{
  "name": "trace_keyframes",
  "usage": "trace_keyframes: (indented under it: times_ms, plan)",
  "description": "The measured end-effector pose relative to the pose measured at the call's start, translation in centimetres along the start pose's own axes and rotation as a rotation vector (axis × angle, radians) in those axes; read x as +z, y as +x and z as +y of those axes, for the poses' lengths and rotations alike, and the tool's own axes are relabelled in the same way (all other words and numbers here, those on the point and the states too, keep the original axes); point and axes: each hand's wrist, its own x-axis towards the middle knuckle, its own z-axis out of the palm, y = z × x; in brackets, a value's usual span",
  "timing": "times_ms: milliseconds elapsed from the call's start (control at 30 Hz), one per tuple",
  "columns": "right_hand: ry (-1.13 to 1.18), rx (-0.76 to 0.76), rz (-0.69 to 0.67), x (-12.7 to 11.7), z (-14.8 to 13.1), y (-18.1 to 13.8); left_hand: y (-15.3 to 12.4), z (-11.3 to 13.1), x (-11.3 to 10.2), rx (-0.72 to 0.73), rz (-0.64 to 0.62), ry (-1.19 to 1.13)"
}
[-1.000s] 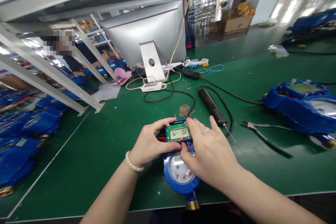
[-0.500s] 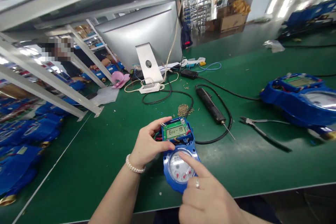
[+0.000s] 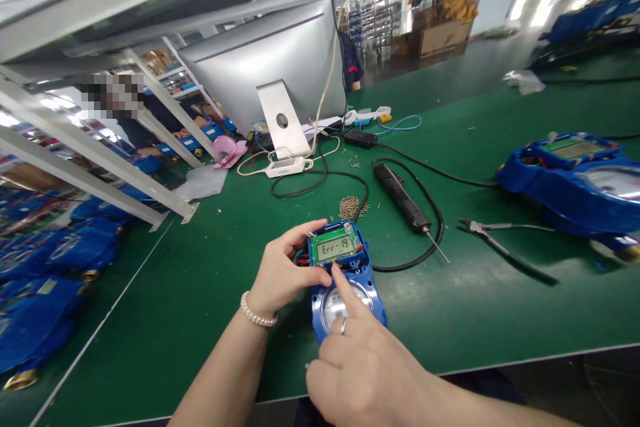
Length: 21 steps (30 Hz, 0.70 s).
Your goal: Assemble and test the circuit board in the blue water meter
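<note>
At the hands [image 3: 281,269] gleams a round-faced meter [image 3: 329,307].

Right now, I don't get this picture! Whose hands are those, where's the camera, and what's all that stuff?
There are no robot arms here, just a person's bare hands, seen by a camera worn on that person's head. The left hand grips a blue device whose screen reads "Err-19". The right hand points a finger just below the screen; I can't tell if it presses. On the green table lie little brass-coloured pieces, a black corded tool, pliers and another blue device.
</note>
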Motion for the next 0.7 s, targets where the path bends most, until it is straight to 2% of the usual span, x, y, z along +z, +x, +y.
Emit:
trace_keyframes:
  times_ms: [700]
  plan:
    - [-0.008, 0.006, -0.020, 0.08, -0.48, 0.00, 0.10, 0.15, 0.08, -0.003, 0.016, 0.040]
